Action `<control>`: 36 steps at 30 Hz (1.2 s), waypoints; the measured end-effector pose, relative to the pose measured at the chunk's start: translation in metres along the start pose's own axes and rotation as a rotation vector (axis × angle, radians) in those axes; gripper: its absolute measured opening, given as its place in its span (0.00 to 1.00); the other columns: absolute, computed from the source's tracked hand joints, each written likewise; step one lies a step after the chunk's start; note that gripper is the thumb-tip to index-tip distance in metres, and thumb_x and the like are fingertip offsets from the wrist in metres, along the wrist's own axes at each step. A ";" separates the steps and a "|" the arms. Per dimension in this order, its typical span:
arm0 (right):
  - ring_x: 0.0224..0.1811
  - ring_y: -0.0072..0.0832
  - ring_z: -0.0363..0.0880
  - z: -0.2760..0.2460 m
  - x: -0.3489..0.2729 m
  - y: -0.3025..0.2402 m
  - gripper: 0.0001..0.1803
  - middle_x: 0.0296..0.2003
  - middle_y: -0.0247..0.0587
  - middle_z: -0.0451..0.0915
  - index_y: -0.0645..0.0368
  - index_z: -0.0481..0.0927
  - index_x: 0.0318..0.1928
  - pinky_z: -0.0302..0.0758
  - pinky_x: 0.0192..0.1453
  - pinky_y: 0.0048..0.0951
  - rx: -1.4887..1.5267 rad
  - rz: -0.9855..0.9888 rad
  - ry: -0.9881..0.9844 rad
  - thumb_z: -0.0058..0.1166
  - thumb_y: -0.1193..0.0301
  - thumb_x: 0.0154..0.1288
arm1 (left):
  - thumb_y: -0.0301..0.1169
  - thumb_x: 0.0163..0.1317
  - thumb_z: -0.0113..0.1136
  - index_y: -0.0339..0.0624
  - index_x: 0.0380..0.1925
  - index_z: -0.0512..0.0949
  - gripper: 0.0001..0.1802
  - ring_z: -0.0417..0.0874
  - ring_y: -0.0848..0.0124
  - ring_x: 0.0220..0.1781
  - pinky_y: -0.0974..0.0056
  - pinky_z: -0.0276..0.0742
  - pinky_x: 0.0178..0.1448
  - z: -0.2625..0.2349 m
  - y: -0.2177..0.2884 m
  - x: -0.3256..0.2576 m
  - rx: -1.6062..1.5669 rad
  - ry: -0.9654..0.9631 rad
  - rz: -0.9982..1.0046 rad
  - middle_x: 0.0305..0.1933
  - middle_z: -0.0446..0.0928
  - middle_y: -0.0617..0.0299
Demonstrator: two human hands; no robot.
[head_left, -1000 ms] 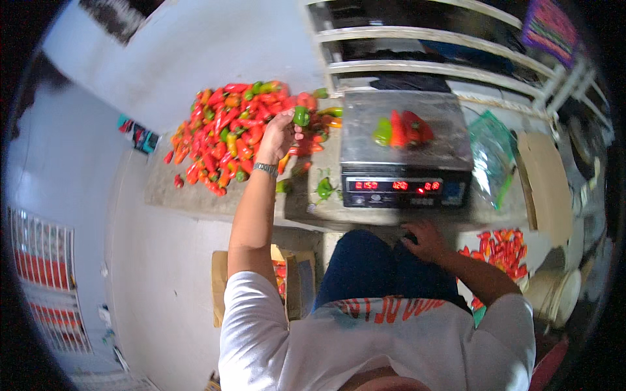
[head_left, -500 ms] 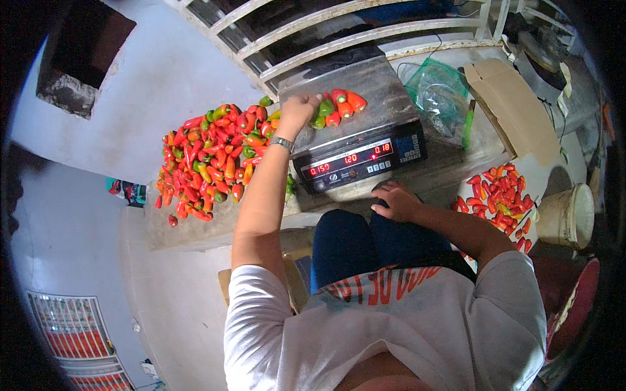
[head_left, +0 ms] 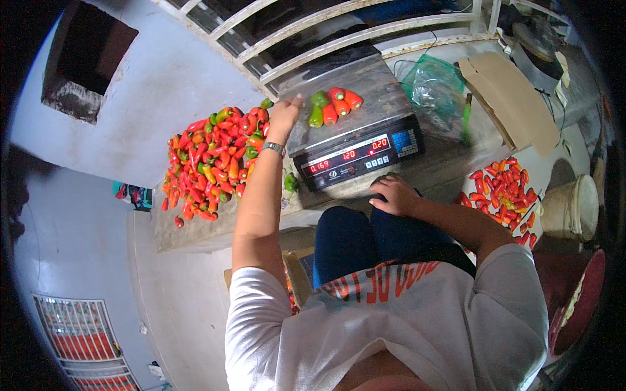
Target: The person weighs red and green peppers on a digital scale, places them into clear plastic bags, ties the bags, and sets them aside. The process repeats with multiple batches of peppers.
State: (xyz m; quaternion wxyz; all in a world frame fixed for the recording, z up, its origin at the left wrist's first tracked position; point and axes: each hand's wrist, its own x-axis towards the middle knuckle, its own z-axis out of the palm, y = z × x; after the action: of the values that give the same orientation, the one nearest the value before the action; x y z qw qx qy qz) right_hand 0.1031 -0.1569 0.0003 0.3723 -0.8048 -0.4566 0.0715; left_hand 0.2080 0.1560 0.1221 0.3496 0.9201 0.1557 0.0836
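Observation:
My left hand (head_left: 285, 113) reaches out to the left edge of the metal tray of a digital scale (head_left: 355, 140), fingers loosely apart, holding nothing I can see. A few red and green peppers (head_left: 332, 106) lie on the tray. A big heap of red, orange and green peppers (head_left: 212, 159) sits on the counter just left of that hand. My right hand (head_left: 394, 195) rests flat on my knee in blue trousers, below the scale's lit display.
A green mesh bag (head_left: 435, 81) and a cardboard piece (head_left: 508, 98) lie right of the scale. More red peppers (head_left: 505, 195) sit in a container at the right, beside a pale bucket (head_left: 574, 207). A barred window runs behind the counter.
My left hand went from the pepper heap to the scale tray and has drawn back to its left edge. More peppers lie on the tray. The view has shifted.

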 end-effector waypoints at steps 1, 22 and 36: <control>0.43 0.44 0.71 0.000 0.000 0.000 0.18 0.37 0.48 0.75 0.60 0.75 0.40 0.65 0.51 0.40 -0.004 -0.003 0.002 0.53 0.60 0.53 | 0.51 0.58 0.49 0.39 0.39 0.77 0.26 0.63 0.77 0.15 0.69 0.57 0.20 0.001 0.000 0.000 -0.011 0.017 0.015 0.14 0.63 0.69; 0.39 0.46 0.70 -0.102 0.011 0.186 0.12 0.31 0.47 0.73 0.60 0.74 0.34 0.68 0.44 0.41 -0.511 0.390 0.832 0.55 0.67 0.51 | 0.25 0.51 0.55 0.38 0.34 0.77 0.09 0.75 0.60 0.35 0.62 0.70 0.41 0.021 0.022 -0.177 -0.036 0.132 0.450 0.31 0.74 0.53; 0.34 0.43 0.77 -0.174 0.065 0.208 0.09 0.29 0.47 0.78 0.56 0.80 0.32 0.71 0.41 0.35 -0.195 0.627 0.641 0.49 0.67 0.55 | 0.26 0.53 0.55 0.38 0.35 0.78 0.09 0.75 0.67 0.28 0.68 0.70 0.35 0.077 -0.017 -0.279 -0.221 -0.108 0.146 0.29 0.74 0.56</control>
State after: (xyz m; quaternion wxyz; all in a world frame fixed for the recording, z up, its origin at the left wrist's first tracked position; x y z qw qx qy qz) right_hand 0.3613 -0.2624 0.0009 0.3778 -0.9169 -0.0576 -0.1150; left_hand -0.0372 0.0245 0.0414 0.4495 0.8881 0.0591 0.0759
